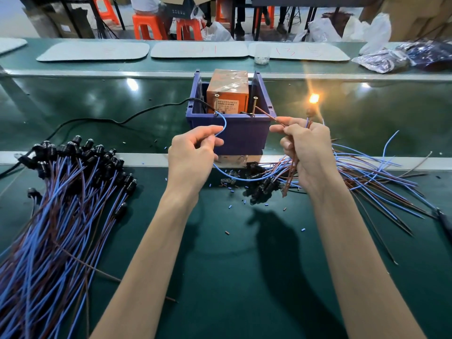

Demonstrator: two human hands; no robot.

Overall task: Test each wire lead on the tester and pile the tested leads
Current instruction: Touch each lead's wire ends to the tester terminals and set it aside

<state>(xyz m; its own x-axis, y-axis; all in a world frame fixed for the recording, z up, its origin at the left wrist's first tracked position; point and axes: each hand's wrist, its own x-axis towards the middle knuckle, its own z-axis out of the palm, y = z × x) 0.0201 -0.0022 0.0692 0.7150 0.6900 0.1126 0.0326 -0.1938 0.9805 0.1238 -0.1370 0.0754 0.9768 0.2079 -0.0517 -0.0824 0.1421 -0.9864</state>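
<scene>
- Two bare wire ends of one wire lead are at the tester [227, 92], an orange box standing in a blue bin [227, 135] at the far middle of the bench [244, 265].
- The left hand [195, 155] pinches the blue wire [223, 123] between thumb and curled fingers [205, 130]. The wire arcs up and away to the left screw terminal [216, 104], where its tip appears to touch.
- The right hand [305, 148] grips the brown wire [265, 113], whose tip reaches the foot of the right screw terminal [255, 105]. The same fist also holds a bunch of further leads.
- The lamp [313, 98] glows orange just above the right hand, so the lead is judged good.
- The lead's long axis runs left to right between the hands, with slack sagging toward the near side.
- The tested pile [68, 192] lies on the bench to the left and near side of the left hand, its black lamp heads at the far end and its wires trailing near.
- The untested heap [371, 167] fans out on the right, beneath and beyond the right hand.
- Judgement: the next move is to lift both tips off the screws and carry the lead left. The left hand is the nearer to the pile, but the lamp end sits at the right hand, so the lead must cross the bench.
- Risk: the bunch in the right fist may snag the lead as it leaves.
</scene>
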